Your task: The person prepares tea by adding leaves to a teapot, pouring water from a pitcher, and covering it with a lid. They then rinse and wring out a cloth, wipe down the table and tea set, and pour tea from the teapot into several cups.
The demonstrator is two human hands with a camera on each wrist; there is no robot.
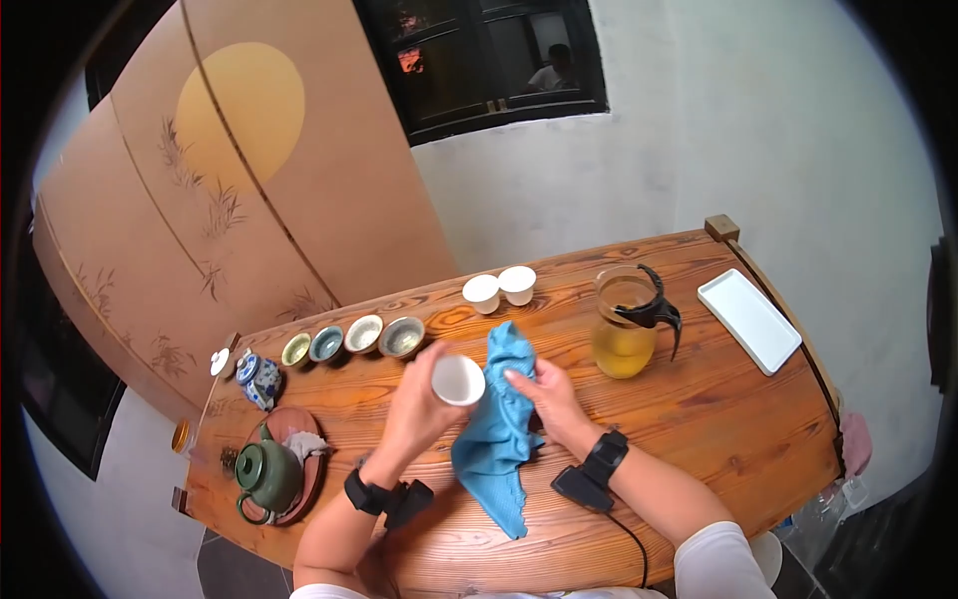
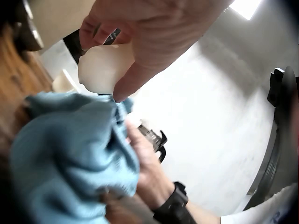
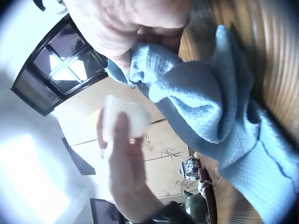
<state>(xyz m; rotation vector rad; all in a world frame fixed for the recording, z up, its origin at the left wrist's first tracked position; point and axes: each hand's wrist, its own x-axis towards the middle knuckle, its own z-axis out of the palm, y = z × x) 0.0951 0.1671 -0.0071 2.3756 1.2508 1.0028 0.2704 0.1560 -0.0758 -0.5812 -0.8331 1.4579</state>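
Observation:
In the head view my left hand grips a small white cup, its mouth turned up toward the camera. Fingers and thumb curl round that cup in the left wrist view. A blue cloth hangs bunched just right of the cup, its lower end spread toward the table's near side. My right hand pinches the cloth's upper part between thumb and fingers. The right wrist view shows the cloth folded below the right hand, with the cup held apart from it.
Two white cups stand behind the cloth. A glass pitcher of yellow liquid is on the right, beside a white tray. Several cups, a blue-and-white pot and a green teapot stand on the left.

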